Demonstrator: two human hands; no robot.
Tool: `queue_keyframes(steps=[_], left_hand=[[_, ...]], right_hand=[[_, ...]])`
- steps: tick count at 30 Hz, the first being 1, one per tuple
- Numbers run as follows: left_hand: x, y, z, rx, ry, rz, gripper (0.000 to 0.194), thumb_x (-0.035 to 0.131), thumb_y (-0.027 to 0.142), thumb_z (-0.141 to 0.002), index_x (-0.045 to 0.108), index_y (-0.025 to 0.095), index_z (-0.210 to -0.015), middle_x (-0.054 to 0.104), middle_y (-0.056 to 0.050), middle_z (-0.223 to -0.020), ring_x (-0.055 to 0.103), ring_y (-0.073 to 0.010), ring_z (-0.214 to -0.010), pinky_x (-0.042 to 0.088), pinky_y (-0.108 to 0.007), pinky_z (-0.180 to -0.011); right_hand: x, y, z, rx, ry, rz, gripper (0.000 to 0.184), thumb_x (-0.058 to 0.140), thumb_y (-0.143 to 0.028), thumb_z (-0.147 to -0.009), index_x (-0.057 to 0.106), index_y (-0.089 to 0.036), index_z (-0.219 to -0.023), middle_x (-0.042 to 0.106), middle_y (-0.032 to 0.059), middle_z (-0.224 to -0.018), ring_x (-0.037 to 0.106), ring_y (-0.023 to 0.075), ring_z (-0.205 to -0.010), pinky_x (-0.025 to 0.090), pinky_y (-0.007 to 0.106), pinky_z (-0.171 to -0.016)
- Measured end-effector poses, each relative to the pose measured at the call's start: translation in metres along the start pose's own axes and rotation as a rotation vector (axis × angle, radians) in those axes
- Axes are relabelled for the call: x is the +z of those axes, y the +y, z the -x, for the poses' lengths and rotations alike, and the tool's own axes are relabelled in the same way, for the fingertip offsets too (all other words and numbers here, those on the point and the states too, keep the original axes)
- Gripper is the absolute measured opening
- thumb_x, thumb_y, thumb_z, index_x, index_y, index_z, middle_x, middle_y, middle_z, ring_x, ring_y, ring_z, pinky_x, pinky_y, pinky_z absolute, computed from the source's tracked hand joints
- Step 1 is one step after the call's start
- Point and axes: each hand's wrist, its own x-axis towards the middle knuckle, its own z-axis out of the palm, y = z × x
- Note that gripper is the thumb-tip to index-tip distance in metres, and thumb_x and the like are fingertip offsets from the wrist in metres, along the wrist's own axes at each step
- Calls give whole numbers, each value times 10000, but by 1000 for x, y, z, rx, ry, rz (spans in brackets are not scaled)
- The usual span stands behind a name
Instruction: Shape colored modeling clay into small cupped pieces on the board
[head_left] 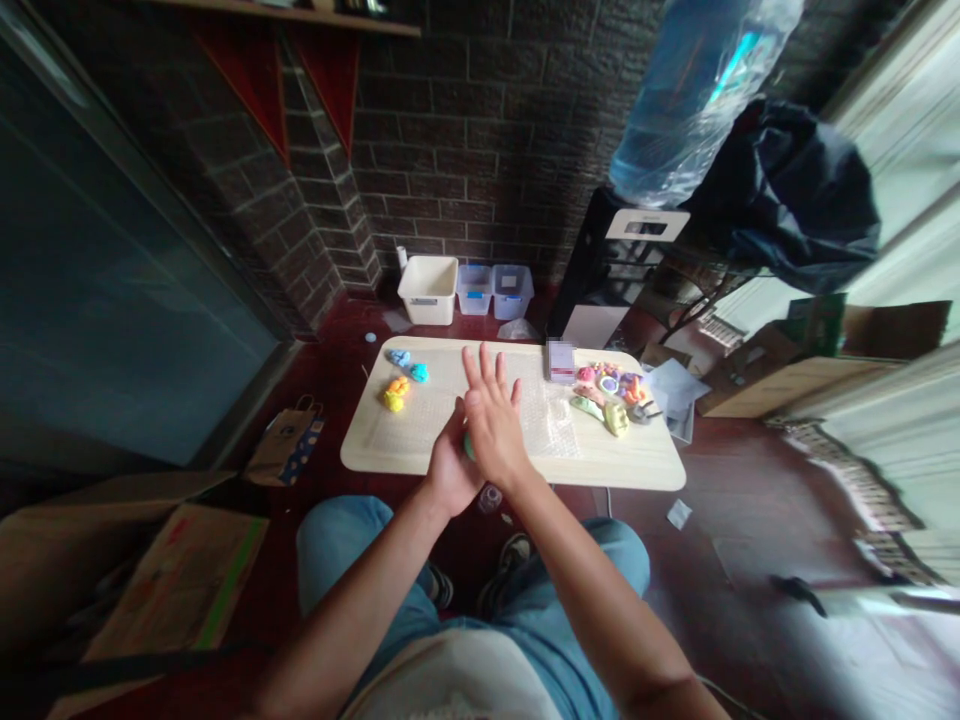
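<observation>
Between my palms sits a lump of green clay (pixel 469 447), mostly hidden, with only a small edge showing. My left hand (pixel 450 465) is cupped under it, its fingers largely covered. My right hand (pixel 495 420) lies over the clay with fingers stretched out and spread. Both hands are above the near middle of a low pale table (pixel 622 470) with a clear bubble-textured sheet (pixel 420 425) on it. To the left lie blue clay (pixel 418 373) and yellow-orange clay (pixel 394 398). Several coloured lumps, including pale yellow-green clay (pixel 616 418), are grouped at the right.
A small box (pixel 560 362) stands at the table's back edge. Behind it on the floor are a cream bin (pixel 429 290) and two clear bins (pixel 512 292). A water dispenser (pixel 600 270) stands at the back right. Cardboard boxes (pixel 172 580) lie at the left, beside a paper bag (pixel 281 445).
</observation>
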Motion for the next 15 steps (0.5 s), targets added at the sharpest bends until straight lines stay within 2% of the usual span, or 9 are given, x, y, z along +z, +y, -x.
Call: queue_keyframes(steps=[3,5,7,9,11,13,15], left_hand=[[-13,-7,0,-139,44,46,296,503,281,-939,688,136,-1120,701,-98,-1200,491,-236,-1331,330,-369,-1136],[-17,-8,1,-160,111,111,243,505,240,-937,705,128,-1019,740,-88,-1055,592,-210,-1208,374,-337,-1102],[-18,-8,5,-134,159,172,236,507,279,-949,702,153,-991,744,-57,-999,648,-179,-1096,414,-312,-1063],[-16,-8,10,-101,184,179,234,508,303,-958,695,177,-1019,742,-31,-993,666,-156,-1040,436,-288,-1035],[-14,-7,15,-90,166,138,237,510,287,-959,680,185,-1089,733,-32,-1049,652,-163,-1083,436,-289,-1035],[-15,-3,17,-120,119,88,286,507,312,-956,652,177,-1162,698,-66,-1173,594,-208,-1202,420,-333,-1061],[-18,1,16,-163,114,46,396,478,426,-951,629,154,-1195,632,-112,-1298,493,-261,-1323,391,-379,-1091]], right_hand=[[0,22,-9,209,53,-316,607,38,-506,-1015,268,-276,-1528,276,33,-1600,185,280,-1494,143,631,-1169],[2,27,-5,261,140,-504,651,31,-494,-1018,357,-199,-1498,385,82,-1549,312,258,-1455,245,562,-1168],[5,25,5,264,182,-610,631,138,-517,-1020,433,-170,-1457,448,100,-1512,375,235,-1427,295,498,-1166],[8,19,14,252,169,-635,574,340,-543,-988,503,-186,-1407,486,94,-1488,397,236,-1415,300,469,-1171],[10,13,19,254,171,-667,537,476,-515,-947,526,-209,-1386,533,93,-1450,446,243,-1382,334,462,-1156],[10,8,20,234,138,-716,518,507,-446,-947,474,-246,-1424,588,89,-1396,507,235,-1335,385,463,-1123],[7,5,21,125,-9,-694,502,473,-376,-970,415,-290,-1461,604,67,-1381,526,218,-1319,395,464,-1117]])
